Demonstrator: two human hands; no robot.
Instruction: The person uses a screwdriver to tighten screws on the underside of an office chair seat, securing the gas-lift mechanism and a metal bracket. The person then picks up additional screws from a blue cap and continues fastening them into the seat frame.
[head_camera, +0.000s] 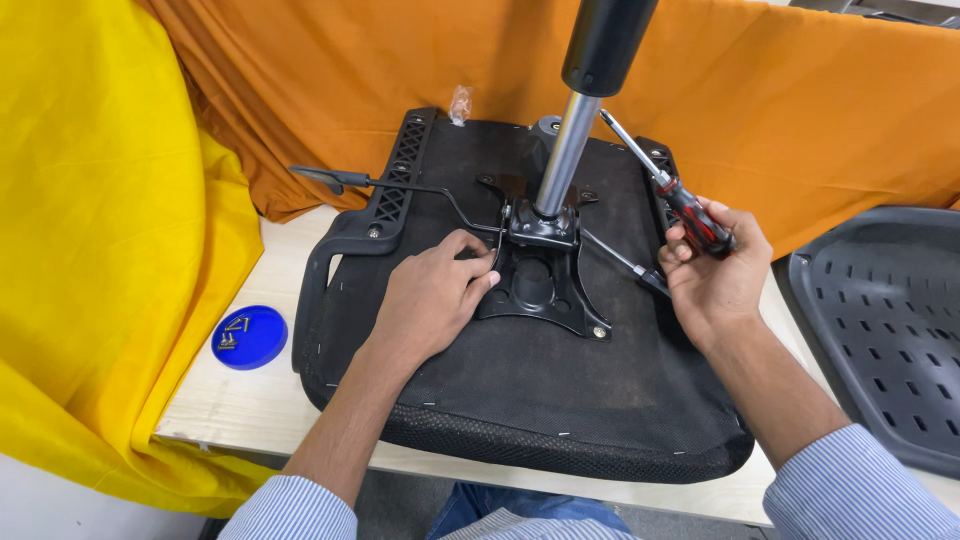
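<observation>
black seat pan (520, 400) upside down, mechanism plate (545, 285) on it, one corner bolt seen fitted. left hand (430, 300) flat, steadying plate. right hand (715, 270) grips screwdriver (665, 185) lifted clear; spare screws wait in blue lid (249, 337).

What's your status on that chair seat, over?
Left hand flat on the mechanism plate. Right hand gripping red-black screwdriver, tip up, off the screws. Gas cylinder upright over plate; lever clear.

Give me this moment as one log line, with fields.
left hand: on mount plate | right hand: holding screwdriver | chair seat: upside down on table
</observation>
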